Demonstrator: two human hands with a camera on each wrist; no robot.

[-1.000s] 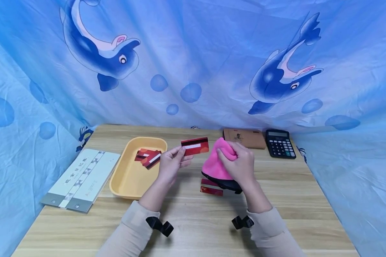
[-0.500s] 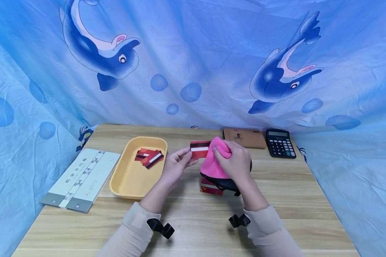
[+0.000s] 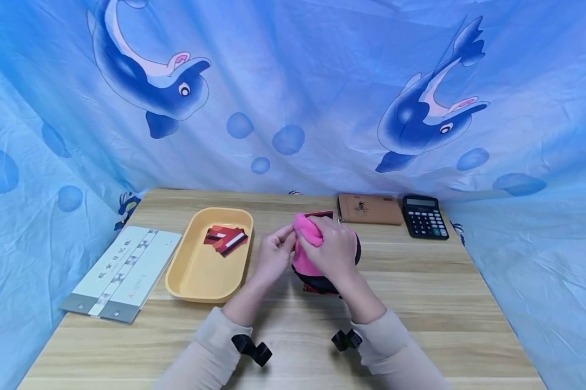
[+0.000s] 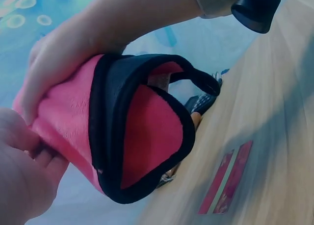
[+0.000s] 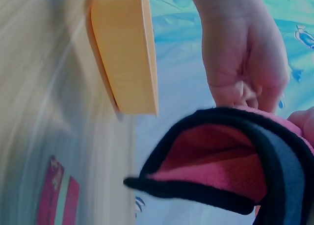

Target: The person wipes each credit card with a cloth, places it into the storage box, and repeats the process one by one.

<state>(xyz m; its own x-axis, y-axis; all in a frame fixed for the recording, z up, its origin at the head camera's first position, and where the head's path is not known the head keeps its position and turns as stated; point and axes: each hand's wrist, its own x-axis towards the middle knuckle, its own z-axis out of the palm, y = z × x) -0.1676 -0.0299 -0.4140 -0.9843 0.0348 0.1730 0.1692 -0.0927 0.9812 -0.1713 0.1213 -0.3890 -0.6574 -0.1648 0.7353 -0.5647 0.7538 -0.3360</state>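
Note:
My right hand point(image 3: 329, 252) grips a bunched pink fleece cloth with black trim point(image 3: 305, 262). In the left wrist view the hollow, black-bound opening of this pink cloth point(image 4: 154, 132) shows, with a small black loop. A red bank card point(image 3: 324, 214) sticks out behind the cloth, mostly covered by it. At the card's left end, my left hand point(image 3: 275, 252) pinches with thumb and fingers, right at the cloth; the held edge is hidden. Below the cloth another red card point(image 4: 225, 178) lies on the table.
A yellow tray point(image 3: 207, 290) with several red cards point(image 3: 232, 241) stands to the left. Beyond it lies a white and grey ledger book point(image 3: 122, 273). A brown wallet point(image 3: 371, 209) and a black calculator point(image 3: 424, 218) are at the back right of the wooden table point(image 3: 420, 319).
My right hand has moved left with the pink cloth, which now covers most of the held card. My left hand has moved slightly right, and the two hands have come together.

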